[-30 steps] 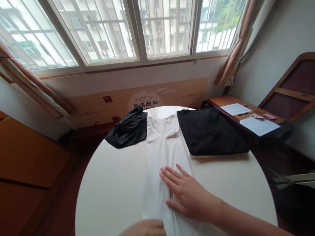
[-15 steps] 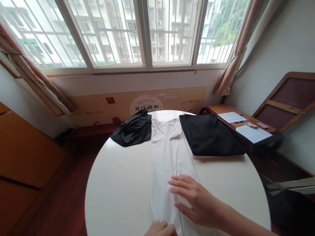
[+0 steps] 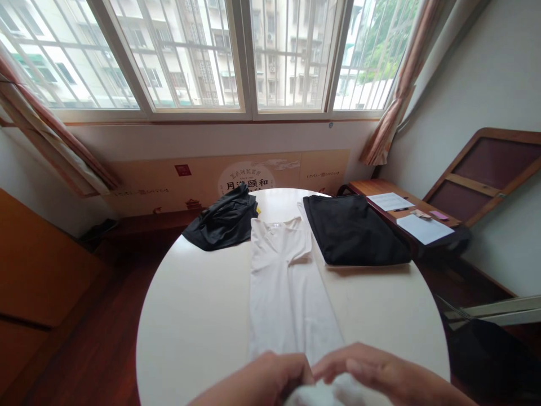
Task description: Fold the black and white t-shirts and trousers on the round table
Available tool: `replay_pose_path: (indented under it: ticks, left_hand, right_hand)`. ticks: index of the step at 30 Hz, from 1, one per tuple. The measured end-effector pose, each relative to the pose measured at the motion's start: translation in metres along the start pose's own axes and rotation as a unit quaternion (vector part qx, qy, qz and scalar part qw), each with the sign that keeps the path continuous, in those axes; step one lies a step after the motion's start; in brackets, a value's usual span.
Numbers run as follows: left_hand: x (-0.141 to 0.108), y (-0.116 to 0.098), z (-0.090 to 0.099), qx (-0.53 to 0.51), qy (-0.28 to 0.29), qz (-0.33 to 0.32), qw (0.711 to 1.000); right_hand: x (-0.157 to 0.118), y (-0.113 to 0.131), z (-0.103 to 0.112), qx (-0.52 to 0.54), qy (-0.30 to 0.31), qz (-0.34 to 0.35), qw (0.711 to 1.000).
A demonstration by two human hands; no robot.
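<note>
The long white V-neck garment [image 3: 284,293] lies flat and lengthwise on the round white surface [image 3: 190,321], its neck end near the middle of the far half and its lower end running over the near edge. That lower end is bunched into a soft fold at the bottom of the view. The left hand [image 3: 264,379] and the right hand [image 3: 366,369] both curl over this fold, with their fingertips almost meeting above it. They seem to be closed on the cloth, though the fingers hide exactly where they pinch it.

A crumpled black garment [image 3: 222,225] touches the white garment's far left shoulder, and a small yellow item [image 3: 258,210] peeks out beside it. A flat black garment [image 3: 355,232] lies just to the right, towards the far right edge.

Beyond the surface, a wooden desk [image 3: 393,194] holds two white sheets of paper [image 3: 425,228] and a small pink item [image 3: 439,215]. A printed tan board [image 3: 228,183] lines the wall below a barred window [image 3: 190,56].
</note>
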State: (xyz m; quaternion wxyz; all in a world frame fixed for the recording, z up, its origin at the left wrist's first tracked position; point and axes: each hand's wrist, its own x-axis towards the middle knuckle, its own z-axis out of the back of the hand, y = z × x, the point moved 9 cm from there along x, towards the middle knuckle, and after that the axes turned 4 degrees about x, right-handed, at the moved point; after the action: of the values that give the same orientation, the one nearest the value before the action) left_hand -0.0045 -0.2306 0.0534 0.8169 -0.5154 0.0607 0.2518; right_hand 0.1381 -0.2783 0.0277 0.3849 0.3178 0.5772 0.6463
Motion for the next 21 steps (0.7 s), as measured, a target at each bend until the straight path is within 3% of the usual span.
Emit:
replay_pose_path:
  ticks: [3,6,8,11,14,18,21]
  left_hand:
    - [0.022,-0.008,0.053,-0.017,-0.094,0.028,0.995]
    - [0.045,-0.005,0.101,0.037,-0.198,0.033,0.979]
    - [0.055,0.004,0.12,0.069,-0.243,0.038,0.967]
    - [0.062,0.024,0.123,0.074,-0.208,0.062,0.973]
    - [0.06,0.046,0.117,0.118,-0.157,0.096,0.976]
    - [0.054,0.07,0.126,0.146,-0.213,0.102,0.961]
    - [0.053,0.083,0.131,0.13,-0.248,0.093,0.956]
  right_hand:
    - [0.003,0.013,0.019,0.067,-0.054,0.012,0.996]
    - [0.019,0.006,0.04,-0.083,-0.161,0.022,0.983]
    - [0.031,0.0,0.059,-0.216,-0.255,0.025,0.942]
    - [0.05,-0.008,0.077,-0.323,-0.301,0.022,0.897]
    - [0.061,-0.011,0.08,-0.355,-0.268,0.011,0.895]
    - [0.063,-0.012,0.057,-0.415,-0.173,0.028,0.893]
    - [0.062,-0.015,0.059,-0.474,-0.207,0.034,0.855]
